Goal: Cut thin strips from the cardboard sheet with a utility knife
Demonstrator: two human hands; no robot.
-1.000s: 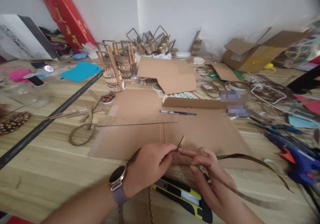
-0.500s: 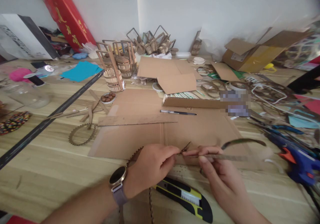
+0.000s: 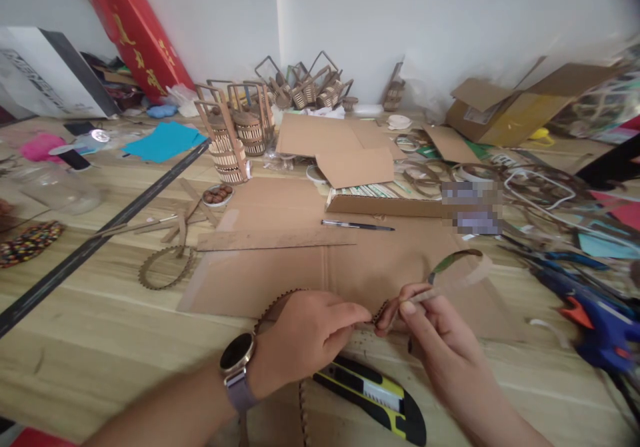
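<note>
My left hand (image 3: 315, 324), with a watch on its wrist, pinches the end of a dark brown strip with a toothed edge (image 3: 275, 302). The rest of that strip loops behind the hand and hangs below it. Close by on the right, my right hand (image 3: 435, 324) grips a thin, flat, pale brown strip (image 3: 467, 272) between thumb and fingers; its far end curls up and to the right. Its fingertips meet the toothed strip's short end. A yellow and black utility knife (image 3: 370, 394) lies beneath and between the hands.
A cardboard sheet (image 3: 280, 274) covers the middle, bearing a pen (image 3: 357, 225). A toothed ring (image 3: 165, 268) lies to the left, a blue glue gun (image 3: 600, 320) to the right. Small slatted baskets (image 3: 227, 157) stand behind, near a bowl of brown balls (image 3: 219, 195).
My right hand has tilted, and the pale strip now slants upward with a tighter, higher curl. My left fingertips have shifted slightly right and down, still pinching the toothed strip.
</note>
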